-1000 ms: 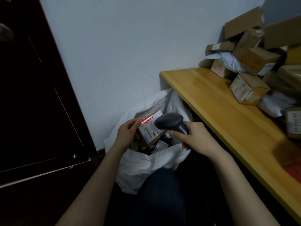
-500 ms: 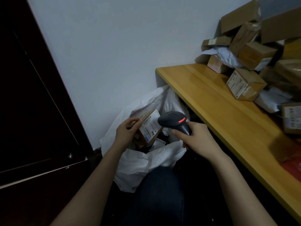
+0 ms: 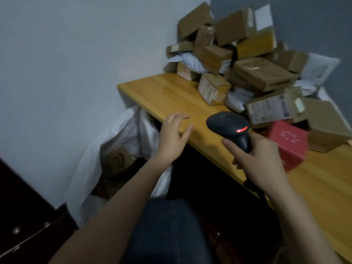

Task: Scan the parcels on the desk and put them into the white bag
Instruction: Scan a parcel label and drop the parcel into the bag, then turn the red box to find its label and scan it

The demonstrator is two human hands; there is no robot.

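Note:
My right hand [image 3: 262,161] grips the handle of a black barcode scanner [image 3: 229,125], whose red light glows, above the front edge of the wooden desk [image 3: 171,96]. Over the desk's left front edge my left hand [image 3: 174,137] is empty, with its fingers spread and relaxed. A heap of brown cardboard parcels [image 3: 238,60] fills the desk's far right, and a red box [image 3: 287,143] lies just right of the scanner. The white bag [image 3: 122,134] stands on the floor left of the desk, below my left hand. A brown parcel [image 3: 119,161] lies inside it.
A pale wall runs behind the bag and the desk. A dark wooden door [image 3: 22,216] closes the lower left. My knee in dark jeans [image 3: 167,229] sits between my arms. A bare strip of desktop lies between my left hand and the parcel heap.
My left hand let go of the labelled parcel over the bag and rose empty to the desk edge. The scanner hand lifted up and right. The camera swung toward the desk.

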